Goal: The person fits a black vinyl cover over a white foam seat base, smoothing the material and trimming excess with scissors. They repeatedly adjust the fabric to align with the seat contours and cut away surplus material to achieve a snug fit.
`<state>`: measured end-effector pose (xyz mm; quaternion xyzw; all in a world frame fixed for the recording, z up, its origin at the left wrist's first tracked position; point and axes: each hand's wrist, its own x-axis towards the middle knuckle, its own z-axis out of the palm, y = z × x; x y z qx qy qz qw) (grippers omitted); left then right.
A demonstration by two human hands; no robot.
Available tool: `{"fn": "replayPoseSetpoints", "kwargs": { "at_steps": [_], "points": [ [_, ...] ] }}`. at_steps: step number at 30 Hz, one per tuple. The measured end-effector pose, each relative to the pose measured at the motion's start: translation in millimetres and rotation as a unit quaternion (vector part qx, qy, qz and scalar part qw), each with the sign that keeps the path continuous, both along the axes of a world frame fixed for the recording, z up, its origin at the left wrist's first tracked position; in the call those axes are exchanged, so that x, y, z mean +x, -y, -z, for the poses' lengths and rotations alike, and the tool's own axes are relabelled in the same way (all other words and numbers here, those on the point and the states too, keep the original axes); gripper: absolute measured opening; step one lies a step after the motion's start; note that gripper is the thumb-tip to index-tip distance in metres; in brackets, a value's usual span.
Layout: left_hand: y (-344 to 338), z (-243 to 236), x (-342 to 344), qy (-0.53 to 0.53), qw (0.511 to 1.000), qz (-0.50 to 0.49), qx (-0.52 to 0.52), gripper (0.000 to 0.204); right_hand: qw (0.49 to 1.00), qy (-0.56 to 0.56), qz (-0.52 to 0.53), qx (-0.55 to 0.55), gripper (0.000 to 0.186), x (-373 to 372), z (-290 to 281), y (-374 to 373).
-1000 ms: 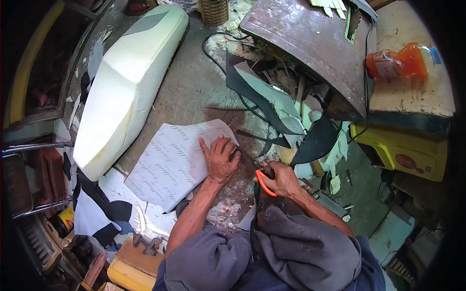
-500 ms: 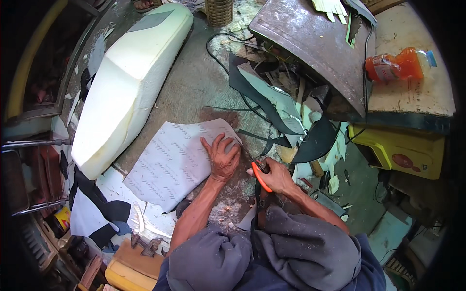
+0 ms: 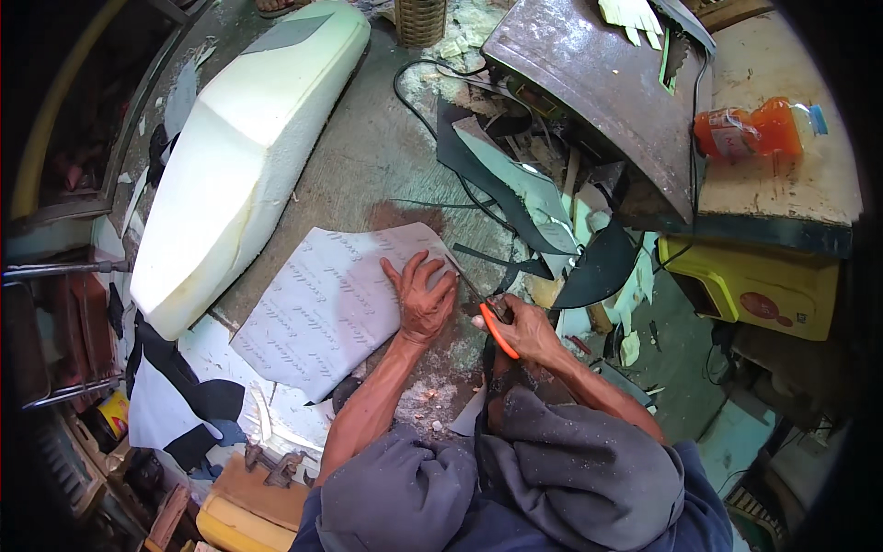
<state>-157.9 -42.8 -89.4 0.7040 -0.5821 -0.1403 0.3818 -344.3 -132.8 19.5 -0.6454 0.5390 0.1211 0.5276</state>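
Note:
A pale grey patterned sheet lies on the rough floor before me. My left hand rests on its right side, fingers spread and pressed flat. My right hand grips orange-handled scissors, whose dark blades point up-left along the sheet's right edge; whether the blade tips are apart I cannot tell. Black offcuts and a narrow dark strip lie just beyond the scissors. To the left of the sheet lies a long cream foam seat shape with a grey patch at its far end.
A rusty metal piece with cables stands at the upper right, beside a worn board holding an orange bottle and a yellow box. A woven basket is at the top. Scraps and clutter fill the lower left.
The scissors and my right hand have shifted slightly up and left along the sheet's edge. My left hand stays on the sheet. The whole view has shifted a little.

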Motion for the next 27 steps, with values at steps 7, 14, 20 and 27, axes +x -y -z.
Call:
{"fn": "replayPoseSetpoints", "kwargs": {
  "at_steps": [7,14,20,27],
  "points": [
    [1,-2,1,-0.026,0.999,-0.014,-0.019,0.019,1.000,-0.012,-0.011,0.000,0.077,2,13,4],
    [1,-8,2,-0.078,0.997,-0.021,-0.020,0.017,0.999,-0.015,-0.029,-0.017,0.081,12,9,7],
    [-1,-8,5,-0.095,0.995,-0.029,-0.027,0.018,0.999,-0.004,-0.023,-0.023,0.084,22,14,8],
    [-5,-5,8,-0.123,0.991,-0.039,-0.029,0.018,0.999,-0.007,-0.041,0.015,0.088,33,8,19]
  ]
}}
